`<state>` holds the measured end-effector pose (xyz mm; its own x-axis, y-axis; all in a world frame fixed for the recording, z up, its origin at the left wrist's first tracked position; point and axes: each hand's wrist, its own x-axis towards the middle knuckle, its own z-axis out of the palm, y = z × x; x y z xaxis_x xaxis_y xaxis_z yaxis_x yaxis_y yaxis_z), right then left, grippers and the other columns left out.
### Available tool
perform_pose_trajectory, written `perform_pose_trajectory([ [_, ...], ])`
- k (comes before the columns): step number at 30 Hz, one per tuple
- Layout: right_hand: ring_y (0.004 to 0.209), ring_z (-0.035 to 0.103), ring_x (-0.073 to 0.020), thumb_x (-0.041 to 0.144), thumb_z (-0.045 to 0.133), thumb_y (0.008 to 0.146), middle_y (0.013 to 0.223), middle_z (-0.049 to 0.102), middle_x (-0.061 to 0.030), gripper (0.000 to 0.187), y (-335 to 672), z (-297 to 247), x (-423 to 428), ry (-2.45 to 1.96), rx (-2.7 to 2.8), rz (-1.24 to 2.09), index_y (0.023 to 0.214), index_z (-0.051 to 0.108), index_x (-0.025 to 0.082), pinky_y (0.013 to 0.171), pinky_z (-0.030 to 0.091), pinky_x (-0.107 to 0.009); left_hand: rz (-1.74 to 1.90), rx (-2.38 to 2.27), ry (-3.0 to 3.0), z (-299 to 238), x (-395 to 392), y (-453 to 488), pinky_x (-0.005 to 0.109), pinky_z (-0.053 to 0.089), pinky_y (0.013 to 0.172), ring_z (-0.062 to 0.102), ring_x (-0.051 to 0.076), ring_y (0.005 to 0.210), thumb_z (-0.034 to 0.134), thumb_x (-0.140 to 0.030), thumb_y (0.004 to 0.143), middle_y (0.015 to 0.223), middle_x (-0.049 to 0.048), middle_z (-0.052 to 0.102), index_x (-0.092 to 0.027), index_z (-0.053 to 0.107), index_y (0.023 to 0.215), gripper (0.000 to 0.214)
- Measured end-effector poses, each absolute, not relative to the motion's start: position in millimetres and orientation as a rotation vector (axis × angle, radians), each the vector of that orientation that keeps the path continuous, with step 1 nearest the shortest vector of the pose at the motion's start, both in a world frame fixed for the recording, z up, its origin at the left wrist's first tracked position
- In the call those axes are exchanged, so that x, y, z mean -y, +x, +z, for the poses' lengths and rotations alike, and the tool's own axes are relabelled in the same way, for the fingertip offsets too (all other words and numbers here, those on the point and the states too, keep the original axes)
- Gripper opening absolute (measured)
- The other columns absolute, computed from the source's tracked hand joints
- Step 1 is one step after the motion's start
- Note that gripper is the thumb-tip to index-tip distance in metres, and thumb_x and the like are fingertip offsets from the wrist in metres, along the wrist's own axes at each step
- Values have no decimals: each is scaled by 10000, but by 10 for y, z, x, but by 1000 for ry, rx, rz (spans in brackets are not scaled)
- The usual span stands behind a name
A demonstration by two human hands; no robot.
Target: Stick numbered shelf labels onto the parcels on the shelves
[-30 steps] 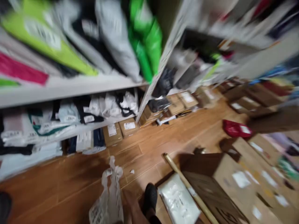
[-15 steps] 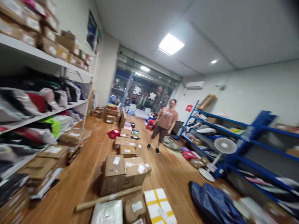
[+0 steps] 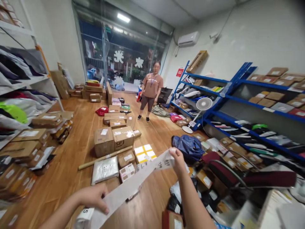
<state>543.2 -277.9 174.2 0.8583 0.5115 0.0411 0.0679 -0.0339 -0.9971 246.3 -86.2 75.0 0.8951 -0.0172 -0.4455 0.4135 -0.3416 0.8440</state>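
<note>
A long white strip of labels [image 3: 135, 183] stretches slantwise between my two hands, with printed numbers near its upper right end. My right hand [image 3: 177, 160] pinches that end between thumb and fingers. Lower down, my left hand [image 3: 94, 197] is closed at the strip's near end, its thumb lying along the edge. Below the left hand, a rolled part of the labels [image 3: 84, 216] shows a large printed number. Some of the left fingers are hidden. Behind the strip, a small white-and-brown box [image 3: 127, 172] is partly covered.
Cardboard boxes [image 3: 104, 142], a silver parcel [image 3: 105, 170] and a long tube [image 3: 105, 158] lie on the floor ahead. A person [image 3: 152, 87] stands beyond them. White shelves [image 3: 30, 81] are left; blue shelves [image 3: 269, 109], a fan [image 3: 204, 104] and a dark red chair [image 3: 269, 179] are right.
The view has tipped downward and turned right. Both my hands and the label strip have come into view. The other person still stands in about the same place.
</note>
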Motion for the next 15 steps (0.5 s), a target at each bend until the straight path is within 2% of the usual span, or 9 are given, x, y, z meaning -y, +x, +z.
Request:
perform_pose_trajectory([
  [3,501,401,-103,579,716,530,538,459,59,442,6010,1781,3143,-1582,442,299,618,493,208,519,342,-238,-406,-257,1798,879,1071,2842,242,165,472,277,91,493,685,-591,567,478,-53,354,-168,532,473,460],
  [5,533,437,-119,609,697,544,555,492,51,452,6307,1738,3315,-1608,439,267,624,500,210,549,365,-247,-280,-321,1762,975,1218,3073,239,170,477,278,90,493,666,-612,593,477,-49,369,-162,544,484,479],
  [8,797,560,-198,668,681,520,770,636,-22,517,6614,1614,3470,-1675,443,250,722,590,201,737,428,-287,-37,-484,1653,1124,1380,3364,218,235,484,347,93,490,664,-612,608,497,-44,453,-153,584,544,471],
  [10,1001,544,-248,731,625,531,967,660,-75,610,6694,1521,3541,-1720,434,264,825,625,196,872,408,-331,69,-567,1541,1231,1428,3512,213,314,509,443,113,516,682,-596,606,549,-27,555,-149,632,616,450],
  [11,1041,535,-262,760,585,550,1021,656,-92,643,6684,1476,3571,-1738,432,288,855,631,196,903,399,-357,100,-588,1491,1285,1439,3576,216,348,524,484,122,536,692,-586,605,583,-15,600,-148,652,649,442],
  [13,1006,565,-276,783,543,582,1006,670,-114,659,6549,1388,3616,-1759,460,391,841,650,187,909,408,-403,142,-627,1411,1386,1449,3701,218,380,526,524,130,544,715,-570,591,613,3,648,-143,673,676,437],
  [15,901,616,-269,754,584,591,887,700,-117,613,6262,1295,3612,-1746,553,568,746,679,169,878,439,-413,196,-682,1337,1467,1475,3850,218,387,505,529,126,524,739,-555,566,609,10,662,-140,683,697,439],
])
